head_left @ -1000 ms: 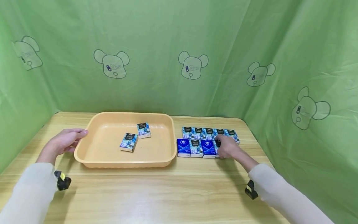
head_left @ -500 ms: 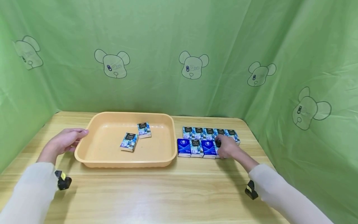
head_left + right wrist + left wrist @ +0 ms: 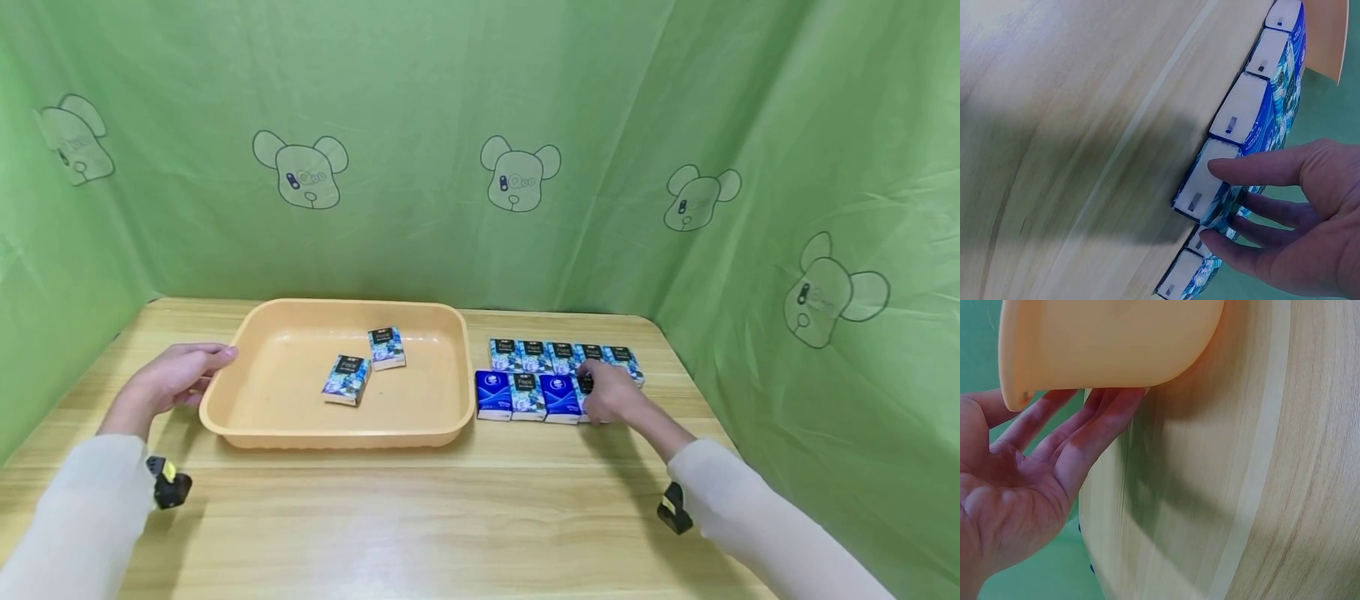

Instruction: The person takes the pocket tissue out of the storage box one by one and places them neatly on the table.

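In the head view my left hand holds the left rim of an orange plastic tray. Its thumb lies over the rim, and the left wrist view shows the fingers against the outer wall beneath. Two flower-print tissue packs, one nearer and one farther, lie apart inside the tray. On the right, my right hand grips the end tissue pack of the front row, thumb on its white end and fingers along its side. That row also has blue tissue packs and another flower-print one.
Behind the front row stands a back row of several flower-print tissue packs, side by side. Both rows lie just right of the tray on a wooden table. A green curtain encloses the table's back and sides.
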The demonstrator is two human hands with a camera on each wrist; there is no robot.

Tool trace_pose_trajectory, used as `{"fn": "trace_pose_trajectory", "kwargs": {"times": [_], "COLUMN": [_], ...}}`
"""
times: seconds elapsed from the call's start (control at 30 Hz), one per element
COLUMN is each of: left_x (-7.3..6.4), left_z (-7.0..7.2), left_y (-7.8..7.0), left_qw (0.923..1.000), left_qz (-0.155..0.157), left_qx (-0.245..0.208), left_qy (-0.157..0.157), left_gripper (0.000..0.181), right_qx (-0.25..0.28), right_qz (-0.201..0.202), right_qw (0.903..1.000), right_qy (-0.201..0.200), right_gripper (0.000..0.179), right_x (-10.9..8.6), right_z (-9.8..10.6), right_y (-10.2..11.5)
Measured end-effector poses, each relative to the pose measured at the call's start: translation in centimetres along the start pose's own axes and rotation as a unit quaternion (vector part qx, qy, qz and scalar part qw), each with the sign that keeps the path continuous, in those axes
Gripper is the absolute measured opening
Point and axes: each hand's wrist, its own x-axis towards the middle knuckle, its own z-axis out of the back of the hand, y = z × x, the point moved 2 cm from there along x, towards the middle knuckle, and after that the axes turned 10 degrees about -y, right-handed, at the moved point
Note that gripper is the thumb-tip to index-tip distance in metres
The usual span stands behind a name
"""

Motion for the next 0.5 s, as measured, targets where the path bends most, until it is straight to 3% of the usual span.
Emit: {"fn": "trace_pose_trajectory", "kwargs": {"times": [0.5], "left_x": [-0.05], "left_z": [0.03], "left_y": [0.03], "left_qw": [1.0000], "left_qz": [0.002], "left_qx": [-0.002], "left_qy": [-0.002], "left_gripper": [0.076], "right_qx": [0.004], "right_qz": [-0.008], "right_qw": [1.0000], "right_qy": [-0.002], "right_gripper": [0.087], "right_x": [0.34], "right_z": [-0.26], "right_y": [-0.29]}}
